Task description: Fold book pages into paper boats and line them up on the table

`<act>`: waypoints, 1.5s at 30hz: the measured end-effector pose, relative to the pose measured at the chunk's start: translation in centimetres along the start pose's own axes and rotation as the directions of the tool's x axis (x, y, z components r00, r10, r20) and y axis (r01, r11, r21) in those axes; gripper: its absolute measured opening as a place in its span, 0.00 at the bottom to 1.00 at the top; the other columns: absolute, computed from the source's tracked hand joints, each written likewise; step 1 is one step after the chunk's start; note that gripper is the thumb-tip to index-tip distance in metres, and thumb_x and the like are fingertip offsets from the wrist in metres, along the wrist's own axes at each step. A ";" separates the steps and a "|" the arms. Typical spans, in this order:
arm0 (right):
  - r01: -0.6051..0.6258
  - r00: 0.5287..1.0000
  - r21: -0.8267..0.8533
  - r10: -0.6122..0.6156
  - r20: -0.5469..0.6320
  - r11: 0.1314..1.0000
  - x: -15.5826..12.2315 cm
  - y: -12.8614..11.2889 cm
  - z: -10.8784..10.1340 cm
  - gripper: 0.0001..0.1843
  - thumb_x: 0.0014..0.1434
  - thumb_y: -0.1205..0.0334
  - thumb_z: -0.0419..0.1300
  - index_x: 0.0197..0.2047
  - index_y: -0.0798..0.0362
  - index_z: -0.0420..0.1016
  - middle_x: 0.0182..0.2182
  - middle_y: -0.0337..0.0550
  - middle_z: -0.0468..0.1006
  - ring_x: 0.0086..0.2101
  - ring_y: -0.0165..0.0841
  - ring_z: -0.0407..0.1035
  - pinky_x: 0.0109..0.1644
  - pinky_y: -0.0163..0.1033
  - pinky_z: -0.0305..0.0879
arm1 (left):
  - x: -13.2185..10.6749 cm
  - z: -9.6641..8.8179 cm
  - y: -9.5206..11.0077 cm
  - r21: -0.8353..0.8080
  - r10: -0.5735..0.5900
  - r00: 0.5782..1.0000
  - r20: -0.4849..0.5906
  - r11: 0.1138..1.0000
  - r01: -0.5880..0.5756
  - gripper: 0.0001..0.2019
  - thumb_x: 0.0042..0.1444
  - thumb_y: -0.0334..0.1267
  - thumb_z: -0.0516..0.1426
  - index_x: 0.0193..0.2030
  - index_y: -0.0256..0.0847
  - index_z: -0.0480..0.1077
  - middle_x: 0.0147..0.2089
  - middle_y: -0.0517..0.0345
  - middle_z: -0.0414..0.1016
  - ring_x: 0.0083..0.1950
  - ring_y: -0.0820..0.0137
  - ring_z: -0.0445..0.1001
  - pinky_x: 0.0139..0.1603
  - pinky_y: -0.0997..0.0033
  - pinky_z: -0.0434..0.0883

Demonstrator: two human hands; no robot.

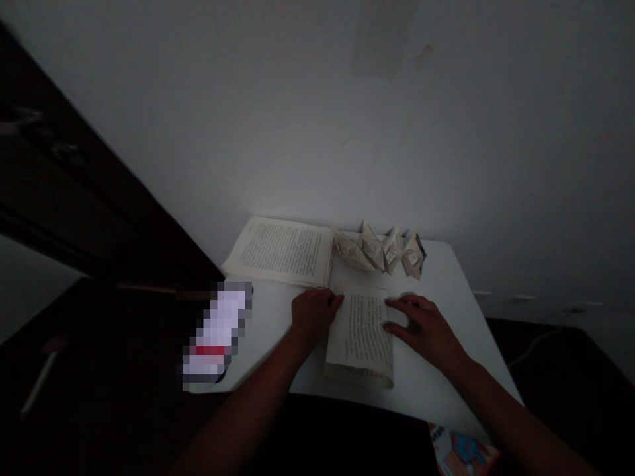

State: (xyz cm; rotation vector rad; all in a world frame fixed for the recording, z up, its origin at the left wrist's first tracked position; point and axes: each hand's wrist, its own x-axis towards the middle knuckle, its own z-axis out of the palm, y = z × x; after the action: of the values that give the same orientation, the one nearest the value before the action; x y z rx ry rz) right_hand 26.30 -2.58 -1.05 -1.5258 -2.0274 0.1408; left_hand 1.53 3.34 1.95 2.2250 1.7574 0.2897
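Note:
A printed book page [361, 337] lies folded lengthwise on the white table [446, 383] in front of me. My left hand [313, 315] rests curled at the page's upper left edge, fingertips touching its corner. My right hand [421, 325] lies flat with fingers stretched out, pressing on the page's right edge. Behind the page stand several folded paper shapes [381, 250] in a row. An open book [282, 251] lies at the back left of the table.
A blurred white and red object [215, 337] sits at the table's left edge. Dark furniture [74, 198] rises on the left. A pale wall stands behind the table. A colourful printed item [464, 453] shows below the table's front right edge.

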 end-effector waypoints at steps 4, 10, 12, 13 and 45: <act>0.019 0.997 -0.092 -0.012 0.079 0.996 0.3 0.4 -0.5 0.34 0.49 0.44 0.62 0.57 0.47 0.66 0.48 0.50 0.71 0.49 0.44 0.65 0.52 0.50 0.62 | 0.0 0.1 -0.1 -0.002 0.013 1.000 -0.018 1.000 -0.013 0.20 0.59 0.52 0.48 0.34 0.42 0.76 0.34 0.52 0.78 0.37 0.64 0.74 0.38 0.66 0.65; 0.081 0.978 -0.181 -0.044 0.202 0.980 0.6 0.0 -1.3 0.48 0.44 0.38 0.62 0.64 0.49 0.54 0.53 0.54 0.70 0.55 0.50 0.59 0.55 0.55 0.53 | -0.1 0.1 0.0 0.016 0.024 0.999 -0.028 1.000 -0.023 0.20 0.59 0.51 0.48 0.33 0.42 0.76 0.33 0.53 0.77 0.37 0.64 0.74 0.38 0.67 0.65; 0.082 0.981 -0.172 -0.049 0.187 0.982 0.5 -0.2 -1.3 0.47 0.45 0.39 0.62 0.64 0.50 0.54 0.54 0.53 0.69 0.54 0.50 0.59 0.54 0.55 0.54 | -0.1 0.1 0.0 0.022 0.027 0.999 -0.035 0.999 -0.026 0.20 0.59 0.50 0.48 0.32 0.42 0.76 0.33 0.53 0.78 0.37 0.64 0.74 0.38 0.67 0.65; 0.076 0.986 -0.153 -0.052 0.158 0.985 0.5 -0.2 -1.3 0.44 0.47 0.41 0.62 0.63 0.49 0.56 0.54 0.52 0.70 0.54 0.49 0.60 0.54 0.54 0.55 | 0.0 0.2 0.0 0.023 0.022 0.999 -0.034 1.000 -0.021 0.20 0.59 0.51 0.48 0.32 0.42 0.76 0.33 0.53 0.78 0.37 0.64 0.74 0.38 0.67 0.65; 0.136 0.976 0.036 -0.140 0.165 0.990 -0.4 0.5 -1.6 0.28 0.51 0.50 0.63 0.54 0.46 0.68 0.52 0.48 0.72 0.53 0.42 0.64 0.56 0.50 0.62 | 0.2 0.4 0.2 0.010 -0.037 0.998 -0.060 0.999 0.038 0.21 0.60 0.52 0.47 0.35 0.42 0.76 0.35 0.53 0.78 0.38 0.65 0.74 0.38 0.68 0.65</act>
State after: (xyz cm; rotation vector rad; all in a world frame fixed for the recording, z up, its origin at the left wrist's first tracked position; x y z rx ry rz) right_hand 27.58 -3.21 -0.13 -1.3929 -2.2475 0.2439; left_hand 1.87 3.42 1.64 2.2098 1.8336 0.3421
